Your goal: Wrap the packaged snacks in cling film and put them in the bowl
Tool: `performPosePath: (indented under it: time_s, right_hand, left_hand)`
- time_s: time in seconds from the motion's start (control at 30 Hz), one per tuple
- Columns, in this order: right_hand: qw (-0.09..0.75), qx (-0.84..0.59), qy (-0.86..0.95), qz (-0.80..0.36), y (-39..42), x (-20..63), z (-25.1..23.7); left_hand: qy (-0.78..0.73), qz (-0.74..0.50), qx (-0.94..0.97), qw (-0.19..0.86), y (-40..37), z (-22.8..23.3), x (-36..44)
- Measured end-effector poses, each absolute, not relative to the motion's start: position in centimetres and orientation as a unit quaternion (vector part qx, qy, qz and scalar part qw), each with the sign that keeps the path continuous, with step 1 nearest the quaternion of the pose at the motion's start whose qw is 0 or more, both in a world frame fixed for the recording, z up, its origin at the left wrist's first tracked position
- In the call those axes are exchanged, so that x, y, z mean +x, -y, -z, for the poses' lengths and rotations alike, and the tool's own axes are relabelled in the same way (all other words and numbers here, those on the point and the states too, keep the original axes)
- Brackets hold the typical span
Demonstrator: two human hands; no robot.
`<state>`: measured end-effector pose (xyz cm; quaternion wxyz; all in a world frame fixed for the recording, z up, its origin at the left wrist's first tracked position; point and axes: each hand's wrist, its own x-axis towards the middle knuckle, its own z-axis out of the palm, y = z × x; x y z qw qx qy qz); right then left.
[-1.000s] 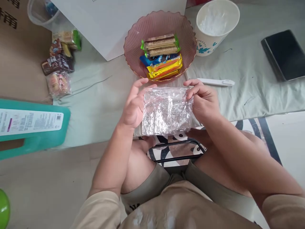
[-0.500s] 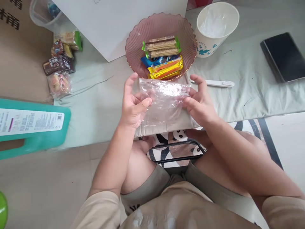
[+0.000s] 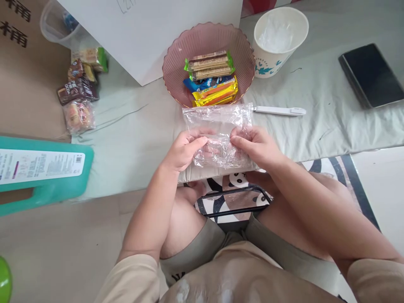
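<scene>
A clear plastic bag (image 3: 217,120) is stretched between my two hands near the table's front edge. My left hand (image 3: 189,147) grips its left side, with the thumb on top and the fingers under the film. On the other side my right hand (image 3: 252,145) pinches it in the same way. Just beyond the bag stands a pink ribbed glass bowl (image 3: 175,63). In it lie several wrapped snack bars: green-ended ones (image 3: 208,65), a blue one (image 3: 202,84) and yellow ones (image 3: 217,93). A white utility knife (image 3: 279,110) rests right of the bag.
A paper cup (image 3: 274,59) with clear plastic inside stands right of the bowl, and a black phone (image 3: 374,75) lies farther right. At the left are wrapped snacks (image 3: 78,90), a plastic tub (image 3: 55,25), a teal bottle (image 3: 78,185) and a cardboard box (image 3: 34,80). A white box (image 3: 151,38) stands behind.
My hands have come down toward me and closer together. Their raised index fingers have folded onto the bag, now gripped lower down.
</scene>
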<state>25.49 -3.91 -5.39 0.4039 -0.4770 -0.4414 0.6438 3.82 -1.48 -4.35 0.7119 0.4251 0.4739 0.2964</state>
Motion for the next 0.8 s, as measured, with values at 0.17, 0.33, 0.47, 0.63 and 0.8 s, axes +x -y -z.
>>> performPosePath:
  time_s: [0.17, 0.33, 0.47, 0.63, 0.8]
  right_hand:
    - [0.411, -0.496, 0.435, -0.630, 4.1, 25.7, 5.2]
    - [0.487, -0.458, 0.413, -0.619, 4.2, 25.5, 5.9]
    - [0.523, -0.438, 0.426, -0.594, 4.1, 25.6, 5.9]
    - [0.495, -0.472, 0.474, -0.555, 4.0, 26.4, 5.8]
    - [0.454, -0.504, 0.542, -0.497, 4.5, 26.2, 6.3]
  left_hand:
    - [-0.475, -0.294, 0.462, 0.689, 1.2, 4.1, 3.1]
    - [-0.442, -0.337, 0.435, 0.708, 1.3, 3.6, 3.1]
    - [-0.407, -0.386, 0.427, 0.710, 1.0, 3.8, 2.9]
    - [-0.418, -0.413, 0.500, 0.636, 0.3, 4.4, 2.1]
    - [-0.461, -0.397, 0.527, 0.594, 0.2, 5.2, 1.9]
